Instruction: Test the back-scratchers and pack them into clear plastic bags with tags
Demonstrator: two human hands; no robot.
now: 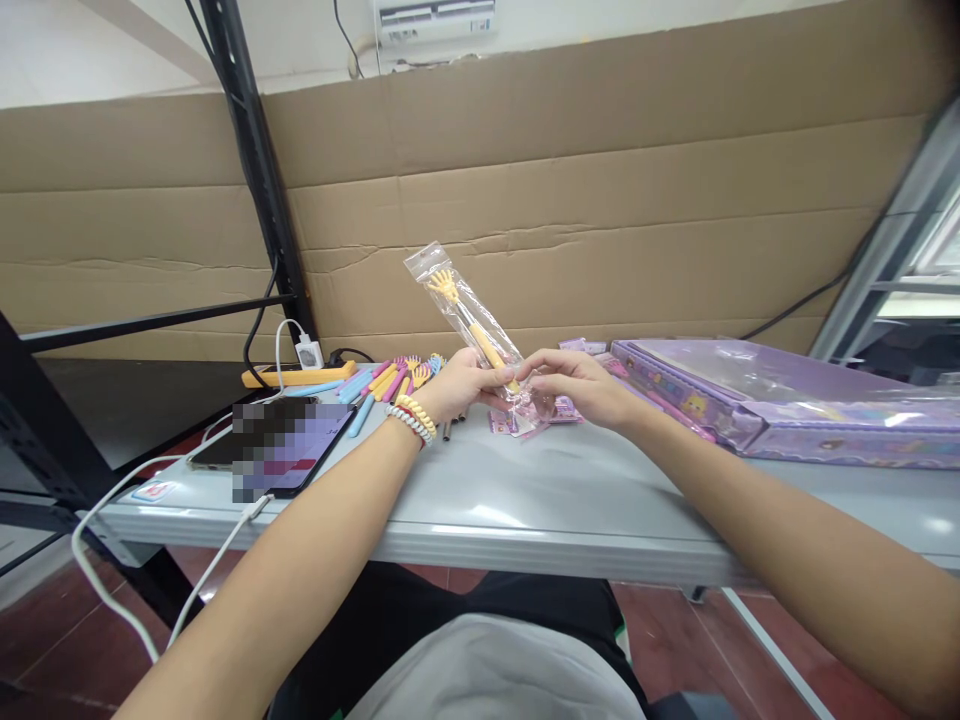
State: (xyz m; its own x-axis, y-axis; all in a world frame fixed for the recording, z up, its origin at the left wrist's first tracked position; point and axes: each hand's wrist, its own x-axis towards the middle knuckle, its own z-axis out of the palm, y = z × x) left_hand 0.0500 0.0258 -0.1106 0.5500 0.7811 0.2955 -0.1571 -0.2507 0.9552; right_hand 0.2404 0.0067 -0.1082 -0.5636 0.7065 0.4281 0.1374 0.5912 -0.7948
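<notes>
A yellow back scratcher (487,345) with a small hand-shaped head lies inside a clear plastic bag (431,262), tilted up and to the left above the table. My left hand (457,385) is closed around the lower part of the bagged scratcher, thumb on top. At the bag's lower end, the bent fingers of my right hand (574,385) pinch the plastic; their tips are partly hidden. Behind my left hand lies a pile of back scratchers (386,382) in pink, blue and yellow. Pink printed packaging (566,410) lies beneath and behind my right hand.
A large purple printed box (795,430) takes up the table's right side. To the left are a phone (315,450) with a white cable (251,510) and a yellow power strip (300,376). A black shelf post (262,170) rises at the back left, before a cardboard wall (600,180).
</notes>
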